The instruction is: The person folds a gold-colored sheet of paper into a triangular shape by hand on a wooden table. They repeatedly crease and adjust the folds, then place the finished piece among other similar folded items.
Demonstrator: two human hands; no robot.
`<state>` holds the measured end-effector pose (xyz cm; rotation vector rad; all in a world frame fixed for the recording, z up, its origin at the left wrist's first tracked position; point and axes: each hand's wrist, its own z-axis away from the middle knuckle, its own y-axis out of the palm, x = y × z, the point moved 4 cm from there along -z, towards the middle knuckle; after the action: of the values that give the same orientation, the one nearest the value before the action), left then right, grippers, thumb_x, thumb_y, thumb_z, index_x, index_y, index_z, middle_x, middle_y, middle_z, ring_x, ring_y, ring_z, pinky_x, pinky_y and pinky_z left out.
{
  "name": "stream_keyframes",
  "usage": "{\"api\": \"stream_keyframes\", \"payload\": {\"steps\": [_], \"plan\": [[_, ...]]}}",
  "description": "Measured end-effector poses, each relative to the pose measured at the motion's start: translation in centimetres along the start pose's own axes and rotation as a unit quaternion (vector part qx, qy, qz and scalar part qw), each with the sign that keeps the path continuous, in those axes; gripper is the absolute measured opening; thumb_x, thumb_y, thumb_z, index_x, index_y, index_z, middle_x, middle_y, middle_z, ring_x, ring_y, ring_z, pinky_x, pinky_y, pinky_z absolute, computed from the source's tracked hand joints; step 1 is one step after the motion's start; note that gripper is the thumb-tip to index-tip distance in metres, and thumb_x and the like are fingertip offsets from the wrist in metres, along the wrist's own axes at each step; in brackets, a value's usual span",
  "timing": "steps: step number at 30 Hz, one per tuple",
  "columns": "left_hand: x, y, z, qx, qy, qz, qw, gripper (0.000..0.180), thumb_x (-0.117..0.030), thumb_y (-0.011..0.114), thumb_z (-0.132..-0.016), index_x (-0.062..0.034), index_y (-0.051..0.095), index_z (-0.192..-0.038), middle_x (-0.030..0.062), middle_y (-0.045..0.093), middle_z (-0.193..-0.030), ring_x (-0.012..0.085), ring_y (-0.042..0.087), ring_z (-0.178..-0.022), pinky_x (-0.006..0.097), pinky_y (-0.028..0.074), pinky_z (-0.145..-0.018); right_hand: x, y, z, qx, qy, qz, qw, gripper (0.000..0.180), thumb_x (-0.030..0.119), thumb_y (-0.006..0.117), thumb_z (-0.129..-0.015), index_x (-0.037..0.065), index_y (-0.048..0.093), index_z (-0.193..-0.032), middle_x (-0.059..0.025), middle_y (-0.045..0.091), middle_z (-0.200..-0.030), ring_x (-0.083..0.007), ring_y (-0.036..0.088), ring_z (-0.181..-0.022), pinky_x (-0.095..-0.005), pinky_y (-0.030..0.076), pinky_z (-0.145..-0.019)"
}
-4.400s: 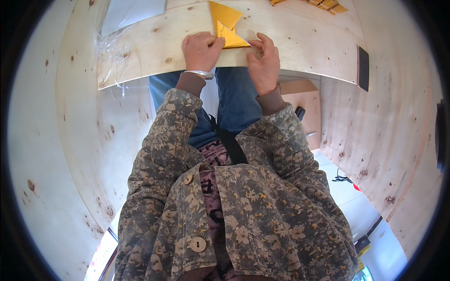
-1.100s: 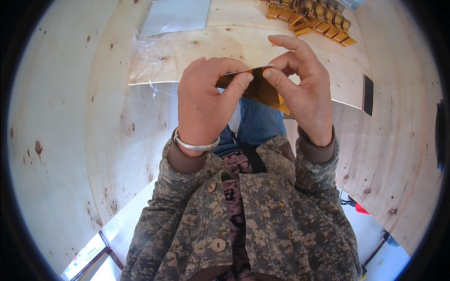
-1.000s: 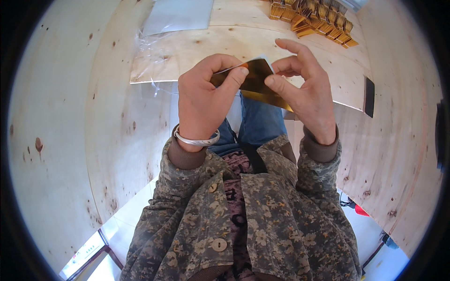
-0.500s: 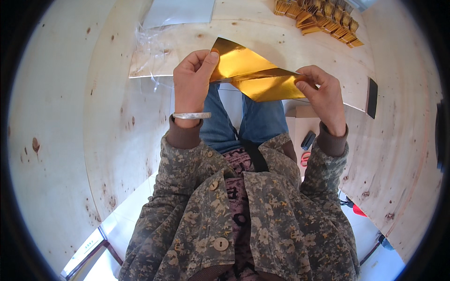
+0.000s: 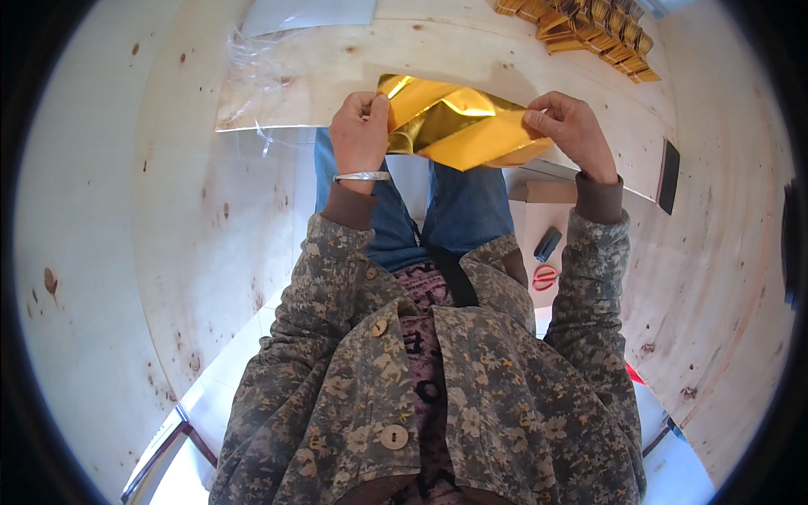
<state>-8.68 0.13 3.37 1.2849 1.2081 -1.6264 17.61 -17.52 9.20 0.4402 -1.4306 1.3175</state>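
Observation:
A shiny gold foil sheet [image 5: 467, 139] with diagonal folds stretches between my two hands, over my knees and the near edge of the far board. My left hand [image 5: 362, 130], with a pale bracelet at its wrist, pinches the sheet's left end between thumb and fingers. At the other end my right hand [image 5: 576, 135] grips the upper right corner, thumb on top. The sheet's middle bulges into creases that reflect light, and its lower edge hangs free. Part of each hand's fingers is hidden behind the foil.
Stacked bundles of folded gold paper [image 5: 589, 38] lie at the far right of the wooden board [image 5: 421, 50]. Clear plastic wrap [image 5: 257, 63] and a white sheet [image 5: 311, 13] are far left. Right of my legs lie red-handled scissors [image 5: 545, 279] and a black stapler-like object [image 5: 548, 243].
The foil sheet has spread wider, with more of its folded face showing. My left hand has shifted slightly right, and my right hand has risen a little.

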Motion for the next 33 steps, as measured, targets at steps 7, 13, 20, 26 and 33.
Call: {"api": "stream_keyframes", "payload": {"steps": [7,13,20,26,33], "plan": [[2.4,0.7,-1.4,-0.051,-0.003,0.022,0.998,0.021,-0.018,0.068,-0.093,0.0025,0.068,-0.089,0.0071,0.069,-0.072,0.0099,0.062,-0.063,0.026,0.050,-0.062,-2.9,-0.5,-0.9,-0.038,0.082,-0.190,0.978,0.028,0.025,0.072,-0.096,0.004,0.069,-0.114,-0.0037,0.071,-0.101,-0.0111,0.065,-0.092,-0.0253,0.051,-0.081],[2.5,0.9,-1.2,-0.026,-0.010,0.088,0.996,0.021,-0.018,0.067,-0.094,0.0031,0.068,-0.093,0.0036,0.067,-0.072,0.0074,0.059,-0.064,0.025,0.048,-0.061,-5.3,2.4,-0.6,-0.080,0.140,-0.390,0.906,0.022,0.024,0.072,-0.096,0.007,0.067,-0.108,-0.0019,0.070,-0.096,-0.0103,0.065,-0.085,-0.0235,0.052,-0.078],[1.9,0.9,-1.3,-0.042,0.019,0.008,0.999,0.022,-0.022,0.069,-0.093,-0.0011,0.069,-0.090,0.0063,0.070,-0.073,0.0138,0.065,-0.066,0.028,0.051,-0.063,-6.8,2.4,-0.9,-0.202,0.100,-0.311,0.923,0.013,0.015,0.068,-0.095,0.003,0.064,-0.095,-0.0021,0.068,-0.083,-0.0091,0.061,-0.071,-0.0235,0.049,-0.063],[-0.7,1.6,-0.9,-0.081,0.073,-0.182,0.977,0.021,-0.030,0.069,-0.091,-0.0085,0.073,-0.093,0.0059,0.073,-0.078,0.0207,0.069,-0.066,0.033,0.053,-0.066,-4.2,1.7,-1.1,-0.344,-0.011,0.138,0.929,0.020,0.018,0.067,-0.091,0.000,0.063,-0.100,-0.0168,0.072,-0.085,-0.0343,0.069,-0.075,-0.0424,0.053,-0.066],[-2.1,3.4,-2.5,-0.094,0.239,-0.351,0.901,0.016,-0.028,0.071,-0.087,-0.0125,0.073,-0.090,0.0054,0.069,-0.077,0.0290,0.063,-0.077,0.042,0.049,-0.066,-2.9,3.3,-2.3,-0.338,0.003,0.332,0.881,0.023,0.020,0.060,-0.096,0.006,0.060,-0.114,-0.0184,0.068,-0.103,-0.0400,0.067,-0.091,-0.0475,0.054,-0.076]]}}
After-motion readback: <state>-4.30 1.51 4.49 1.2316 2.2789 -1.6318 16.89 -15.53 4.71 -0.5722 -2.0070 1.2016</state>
